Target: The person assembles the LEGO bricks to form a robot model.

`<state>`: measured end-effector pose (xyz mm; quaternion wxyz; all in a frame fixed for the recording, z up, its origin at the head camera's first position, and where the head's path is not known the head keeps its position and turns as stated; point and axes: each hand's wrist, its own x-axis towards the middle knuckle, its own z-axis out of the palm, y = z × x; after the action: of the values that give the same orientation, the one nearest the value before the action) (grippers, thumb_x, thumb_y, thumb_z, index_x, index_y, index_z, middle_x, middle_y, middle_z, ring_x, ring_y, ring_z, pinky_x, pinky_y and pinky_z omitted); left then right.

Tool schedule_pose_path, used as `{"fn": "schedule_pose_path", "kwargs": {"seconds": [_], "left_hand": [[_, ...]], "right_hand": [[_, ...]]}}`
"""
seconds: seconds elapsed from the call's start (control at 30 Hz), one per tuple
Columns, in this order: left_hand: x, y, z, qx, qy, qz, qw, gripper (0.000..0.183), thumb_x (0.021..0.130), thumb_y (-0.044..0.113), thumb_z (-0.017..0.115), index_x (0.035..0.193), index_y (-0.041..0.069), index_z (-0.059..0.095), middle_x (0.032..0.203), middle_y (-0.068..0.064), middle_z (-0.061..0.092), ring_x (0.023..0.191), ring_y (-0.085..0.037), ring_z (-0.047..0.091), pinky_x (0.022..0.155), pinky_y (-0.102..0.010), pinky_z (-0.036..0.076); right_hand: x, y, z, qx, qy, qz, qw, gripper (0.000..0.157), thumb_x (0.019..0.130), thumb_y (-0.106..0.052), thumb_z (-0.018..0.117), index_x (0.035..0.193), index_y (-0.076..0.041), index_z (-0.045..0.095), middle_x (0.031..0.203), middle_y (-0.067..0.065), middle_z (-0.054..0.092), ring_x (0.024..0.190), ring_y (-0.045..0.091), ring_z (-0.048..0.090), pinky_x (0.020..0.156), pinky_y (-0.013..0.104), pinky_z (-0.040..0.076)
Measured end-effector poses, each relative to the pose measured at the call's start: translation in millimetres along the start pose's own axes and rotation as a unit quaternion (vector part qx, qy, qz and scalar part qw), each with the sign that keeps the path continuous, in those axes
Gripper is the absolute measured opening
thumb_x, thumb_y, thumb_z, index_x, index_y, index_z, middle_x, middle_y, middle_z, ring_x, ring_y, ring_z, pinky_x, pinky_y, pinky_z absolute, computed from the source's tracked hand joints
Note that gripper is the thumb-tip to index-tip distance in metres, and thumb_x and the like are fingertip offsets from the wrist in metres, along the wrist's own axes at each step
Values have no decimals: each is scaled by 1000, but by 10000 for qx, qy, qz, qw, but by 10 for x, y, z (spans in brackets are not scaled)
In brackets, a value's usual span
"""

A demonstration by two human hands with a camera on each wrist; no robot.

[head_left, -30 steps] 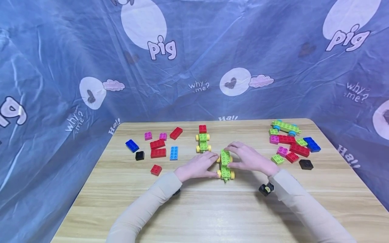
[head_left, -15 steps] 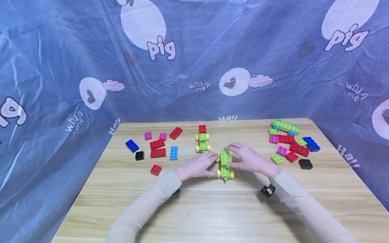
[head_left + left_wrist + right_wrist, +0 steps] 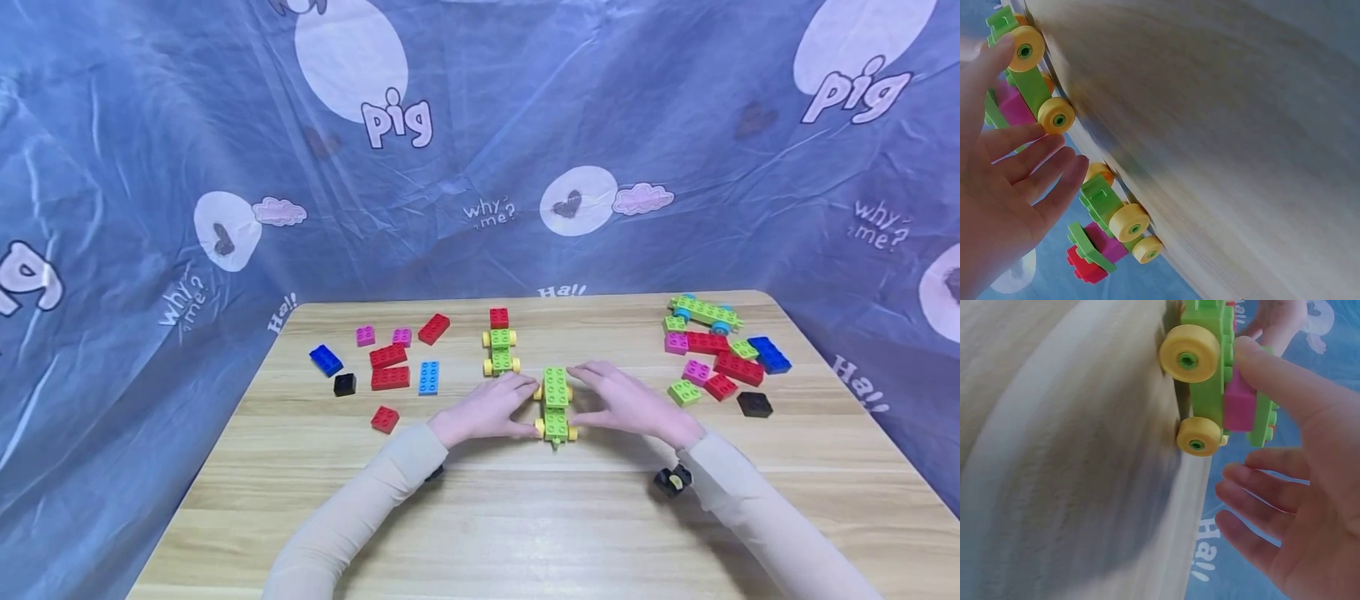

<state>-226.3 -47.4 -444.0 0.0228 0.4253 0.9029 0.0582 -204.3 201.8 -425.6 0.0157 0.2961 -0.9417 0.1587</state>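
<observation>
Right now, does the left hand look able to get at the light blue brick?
Probably yes: in the head view, only bare tabletop separates the left hand from the light blue brick.

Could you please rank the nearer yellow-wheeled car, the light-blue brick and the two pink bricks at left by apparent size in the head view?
Nearer yellow-wheeled car
Light-blue brick
Two pink bricks at left: too alike to separate

Your studded lime-green toy car with round yellow wheels looked like smooth, softly shiny plastic. Your long pale sleeves were matt cloth. Your light-brown tabletop showed wood grain and faint gloss; the blue printed curtain looked creased, slightly shiny.
</observation>
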Motion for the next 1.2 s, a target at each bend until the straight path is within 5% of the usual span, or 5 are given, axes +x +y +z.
{"fn": "schedule_pose_path", "kwargs": {"seconds": [0.83,1.2], "left_hand": [[-46,-11,-35,44,149,8,9999,78,82,57,60,139,6,42,140,-7,49,129,-20,46,110,-34,40],[-277,-189,-220,-395,190,-254,9987,67,84,48,64,136,9,48,139,-5,51,130,-20,46,110,-35,40]], "right_hand": [[-48,33,107,19,-12,-366,9993,81,67,-49,77,126,1,54,127,16,57,118,31,54,102,46,45],[-41,22,82,108,-84,-314,9994,82,67,-48,77,128,2,53,129,19,56,119,33,53,103,48,44]]}}
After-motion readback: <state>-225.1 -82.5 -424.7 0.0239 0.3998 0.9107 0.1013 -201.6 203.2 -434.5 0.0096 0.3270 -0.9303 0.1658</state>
